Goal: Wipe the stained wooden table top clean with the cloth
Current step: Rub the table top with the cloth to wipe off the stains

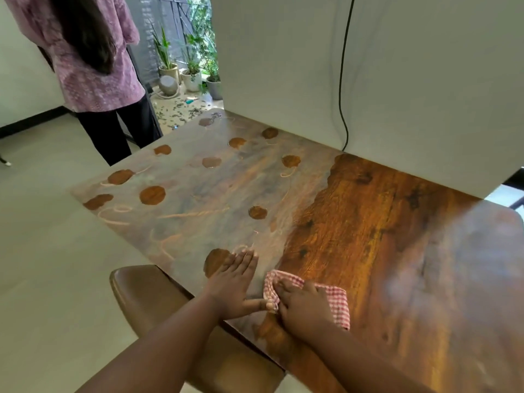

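The wooden table top [354,222] fills the middle and right of the head view. Its left half carries a pale greyish film [198,194] with round bare patches and finger-drawn swirls; its right part shows warm brown wood. A red-and-white checked cloth [337,302] lies near the table's front edge, at the border of the film. My right hand [303,307] presses down on the cloth, fingers curled over its left end. My left hand [235,282] lies flat on the table just left of the cloth, fingers straight, thumb reaching toward the cloth's edge.
A brown chair seat [147,293] sits under the table's front-left edge. A person in a pink top [93,66] stands past the far-left corner. A white wall with a black cable [341,80] borders the table's far side. Potted plants [192,69] stand beyond a doorway.
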Motion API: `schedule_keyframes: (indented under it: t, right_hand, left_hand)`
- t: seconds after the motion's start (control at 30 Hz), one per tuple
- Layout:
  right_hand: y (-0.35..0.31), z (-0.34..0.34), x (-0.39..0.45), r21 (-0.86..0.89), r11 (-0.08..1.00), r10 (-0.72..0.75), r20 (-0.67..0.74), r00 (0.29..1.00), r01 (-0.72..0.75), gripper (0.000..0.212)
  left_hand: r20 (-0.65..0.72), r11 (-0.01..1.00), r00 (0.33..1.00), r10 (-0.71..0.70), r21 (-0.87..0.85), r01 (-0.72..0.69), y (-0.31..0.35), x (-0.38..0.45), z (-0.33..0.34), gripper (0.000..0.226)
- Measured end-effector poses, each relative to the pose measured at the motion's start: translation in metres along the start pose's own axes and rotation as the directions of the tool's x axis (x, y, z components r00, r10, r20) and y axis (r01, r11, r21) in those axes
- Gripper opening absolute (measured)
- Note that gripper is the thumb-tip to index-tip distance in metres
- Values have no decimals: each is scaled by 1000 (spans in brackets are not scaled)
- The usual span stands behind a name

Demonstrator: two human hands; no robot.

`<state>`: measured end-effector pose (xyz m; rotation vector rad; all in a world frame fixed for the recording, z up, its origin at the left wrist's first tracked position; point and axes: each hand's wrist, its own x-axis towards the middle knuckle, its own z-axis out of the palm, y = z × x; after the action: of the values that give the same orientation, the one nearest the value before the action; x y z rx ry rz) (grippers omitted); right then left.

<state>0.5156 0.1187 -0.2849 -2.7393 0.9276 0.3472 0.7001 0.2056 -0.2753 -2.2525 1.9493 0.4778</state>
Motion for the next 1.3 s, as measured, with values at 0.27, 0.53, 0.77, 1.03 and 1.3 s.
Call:
schedule_keyframes:
  t: [0.27, 0.53, 0.77, 1.03, 1.3]
  right_hand:
    - [10, 11, -56, 9, 970, -242, 127, 962, 243, 47]
    - [-59, 10, -32, 62, 998, 3, 14, 1000, -4, 44]
    - [-34, -2, -64, 125, 989, -88, 130, 988, 72, 31]
    - [-65, -16, -33, 32, 997, -77, 100, 992, 74, 29]
    - [-66, 5, -23, 108, 970, -214, -36, 976, 217, 33]
  left_hand:
    - [25, 999, 999, 33, 2, -33, -38, -36, -5, 131]
    - [31, 987, 990, 140, 74, -142, -37, -37, 2, 135]
    - [40, 985, 986, 162, 54, -164, -35, -39, 2, 137]
    - [96, 988, 985, 142, 52, -148, -39, -37, 8, 137]
    - [102, 993, 988, 114, 19, -117, -40, -28, 13, 139]
